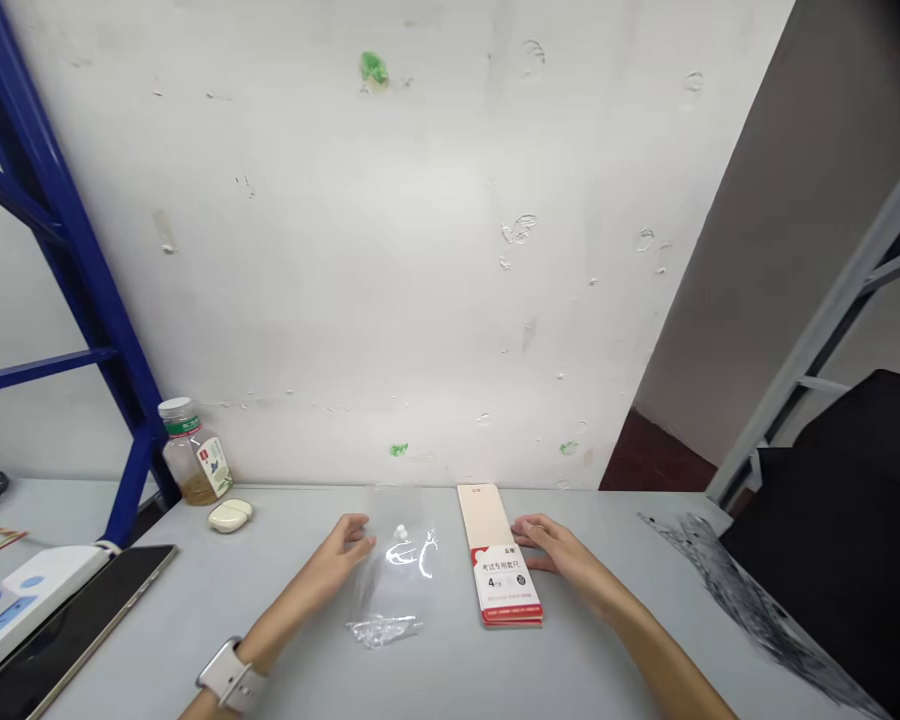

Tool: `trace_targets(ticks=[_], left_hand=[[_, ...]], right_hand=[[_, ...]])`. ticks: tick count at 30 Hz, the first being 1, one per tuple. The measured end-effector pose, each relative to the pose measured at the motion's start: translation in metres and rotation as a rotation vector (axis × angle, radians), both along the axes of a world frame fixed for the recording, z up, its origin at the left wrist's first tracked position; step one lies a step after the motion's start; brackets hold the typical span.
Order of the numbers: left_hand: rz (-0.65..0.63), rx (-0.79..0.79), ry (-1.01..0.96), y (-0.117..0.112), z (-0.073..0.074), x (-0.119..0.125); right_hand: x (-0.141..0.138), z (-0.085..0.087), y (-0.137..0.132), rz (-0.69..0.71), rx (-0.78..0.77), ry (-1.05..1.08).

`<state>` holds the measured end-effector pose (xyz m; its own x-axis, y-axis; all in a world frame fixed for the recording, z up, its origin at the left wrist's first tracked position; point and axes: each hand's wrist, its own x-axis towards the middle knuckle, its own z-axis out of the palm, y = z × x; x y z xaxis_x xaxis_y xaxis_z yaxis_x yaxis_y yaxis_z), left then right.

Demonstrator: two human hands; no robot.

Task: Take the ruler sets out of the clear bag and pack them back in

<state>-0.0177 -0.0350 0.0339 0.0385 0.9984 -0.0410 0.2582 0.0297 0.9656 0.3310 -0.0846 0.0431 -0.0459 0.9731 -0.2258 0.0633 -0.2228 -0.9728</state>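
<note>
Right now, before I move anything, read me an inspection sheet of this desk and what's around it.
Surface: pale grey desk, with a dark smudged patch at its right end.
Job's things: clear plastic bag; red-and-white ruler set packet with a cream flap.
Hands: left hand at the bag's edge, right hand against the packet, neither visibly holding anything.
Clutter: jar, cream oval case, dark tablet, white power strip.
Cables: thin red-and-yellow wire at far left.
Surroundings: scuffed white wall, blue metal frame.

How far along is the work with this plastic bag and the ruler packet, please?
Little looks done: the ruler set packet lies apart from the clear plastic bag. In hand: the left hand is at the bag's edge, the right hand at the packet's side. Left: the packet is outside the bag.
</note>
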Motion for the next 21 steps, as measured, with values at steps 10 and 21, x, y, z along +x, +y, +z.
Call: trace_targets(ticks=[10,21], left_hand=[[0.000,-0.160,-0.122,-0.007,0.008,0.004],[-0.091,-0.093,-0.308,-0.008,0.006,0.019]], right_hand=[[-0.006,-0.003,-0.003,0.056,0.021,0.147],[-0.010,-0.007,-0.002,0.062,0.023,0.201]])
